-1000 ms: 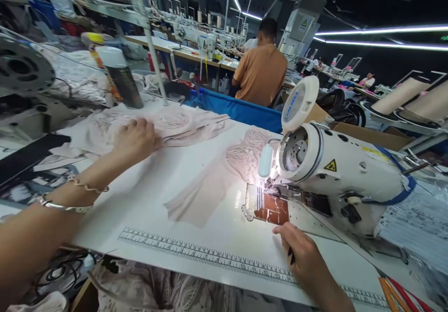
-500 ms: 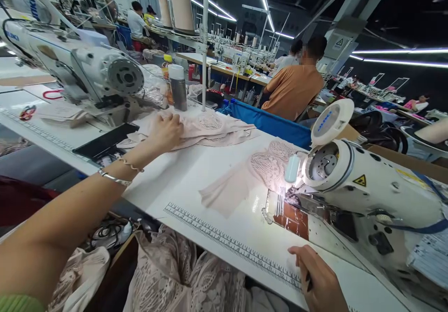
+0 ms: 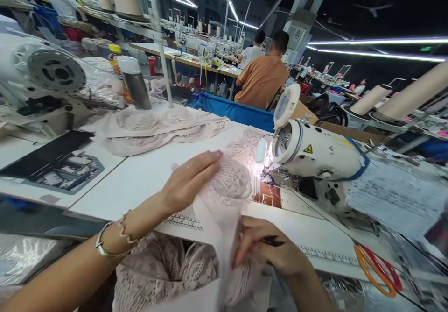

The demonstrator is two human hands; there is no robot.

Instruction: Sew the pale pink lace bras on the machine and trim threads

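Presently, lace piece (image 3: 233, 182) touched by straight-fingered left hand (image 3: 187, 181); its lower fabric (image 3: 223, 235) pinched by right hand (image 3: 268, 244) near sewing machine (image 3: 315, 151).

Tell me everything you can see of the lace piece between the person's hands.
The lace piece is pale pinkish beige, with a patterned, cup-like part and a smooth, plain strip running down from it; both look soft. It is left of the sewing machine, the strip dropping past the table's near edge. The left hand touches the lace, the right hand the strip. Its blurred lower end is hard to trace.
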